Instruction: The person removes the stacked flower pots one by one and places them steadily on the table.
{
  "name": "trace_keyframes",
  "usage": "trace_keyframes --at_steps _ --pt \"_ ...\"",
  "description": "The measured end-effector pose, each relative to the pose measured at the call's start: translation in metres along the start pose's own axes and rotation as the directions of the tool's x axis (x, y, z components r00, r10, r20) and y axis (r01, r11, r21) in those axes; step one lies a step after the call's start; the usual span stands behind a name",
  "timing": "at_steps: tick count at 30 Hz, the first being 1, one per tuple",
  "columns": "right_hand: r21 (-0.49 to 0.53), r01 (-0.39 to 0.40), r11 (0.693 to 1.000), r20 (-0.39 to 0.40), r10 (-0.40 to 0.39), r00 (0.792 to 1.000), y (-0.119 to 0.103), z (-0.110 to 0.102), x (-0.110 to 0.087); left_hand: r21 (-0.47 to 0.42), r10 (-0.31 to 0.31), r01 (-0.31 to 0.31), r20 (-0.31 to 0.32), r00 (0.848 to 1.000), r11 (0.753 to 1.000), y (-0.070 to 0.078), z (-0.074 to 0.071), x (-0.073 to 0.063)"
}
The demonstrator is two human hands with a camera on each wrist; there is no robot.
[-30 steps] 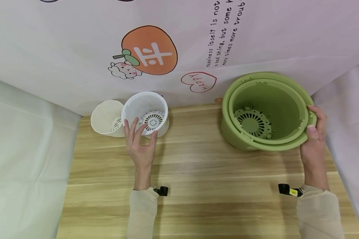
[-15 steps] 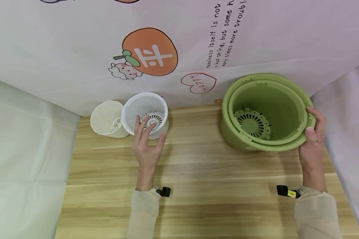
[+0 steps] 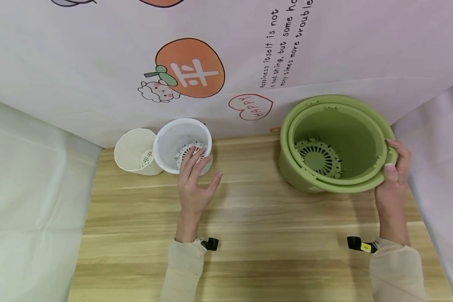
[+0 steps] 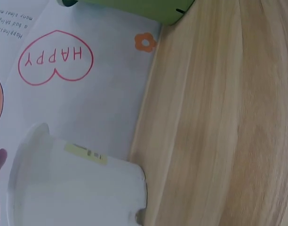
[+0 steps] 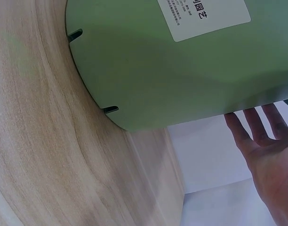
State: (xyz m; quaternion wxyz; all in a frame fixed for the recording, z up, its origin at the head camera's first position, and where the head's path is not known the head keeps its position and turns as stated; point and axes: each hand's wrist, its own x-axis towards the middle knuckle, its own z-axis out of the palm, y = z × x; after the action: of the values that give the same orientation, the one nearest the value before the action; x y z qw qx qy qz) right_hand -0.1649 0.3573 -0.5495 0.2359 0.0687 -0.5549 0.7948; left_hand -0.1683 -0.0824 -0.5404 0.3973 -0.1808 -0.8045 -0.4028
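Since the earlier frames, the left hand has shifted to the right along the near side of the white slotted-base pot, and its thumb now stands clear of the rim; the pots keep their places on the wood-grain table. The governing relation is as follows: the white slotted-base pot lies directly forward and slightly left of the left hand, with its mouth up and its central axis upright. The left hand is the nearer of the two. Its fingers are relaxed, hold nothing, and overlap the near rim in the head view; the left wrist view shows only fingertips above the rim, so contact cannot be confirmed. The right hand grips the right-hand rim of the outer green pot, thumb on the rim and fingers along the outer wall. The inner green pot sits nested inside it, and the base appears to rest on the table. A bare strip of table separates the green pair from the white slotted-base pot. The cream pot stands just beside the latter, on its left.
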Motion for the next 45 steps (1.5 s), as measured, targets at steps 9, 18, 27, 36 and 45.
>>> trace_keyframes --at_steps 9,18,27,36,45 --pt "-0.012 -0.004 1.0 0.004 0.004 1.0 0.002 0.003 -0.002 -0.024 0.018 -0.016 0.081 0.997 1.0 0.006 0.003 0.002" --pt "-0.034 0.007 0.999 -0.006 -0.007 1.0 0.003 0.001 -0.001 -0.069 0.025 -0.014 0.165 0.986 0.998 0.016 0.011 0.01" --pt "0.001 0.019 1.0 0.009 -0.019 1.0 0.004 0.003 0.0 -0.054 0.068 -0.055 0.281 0.957 0.997 0.035 0.021 0.021" --pt "0.021 0.013 1.0 0.004 -0.013 1.0 0.0 0.002 -0.001 -0.048 0.106 -0.096 0.346 0.932 0.994 0.053 0.037 0.033" --pt "0.04 0.018 0.999 0.005 -0.018 1.0 0.0 0.001 -0.002 -0.048 0.179 -0.174 0.392 0.903 0.984 0.06 0.048 0.042"
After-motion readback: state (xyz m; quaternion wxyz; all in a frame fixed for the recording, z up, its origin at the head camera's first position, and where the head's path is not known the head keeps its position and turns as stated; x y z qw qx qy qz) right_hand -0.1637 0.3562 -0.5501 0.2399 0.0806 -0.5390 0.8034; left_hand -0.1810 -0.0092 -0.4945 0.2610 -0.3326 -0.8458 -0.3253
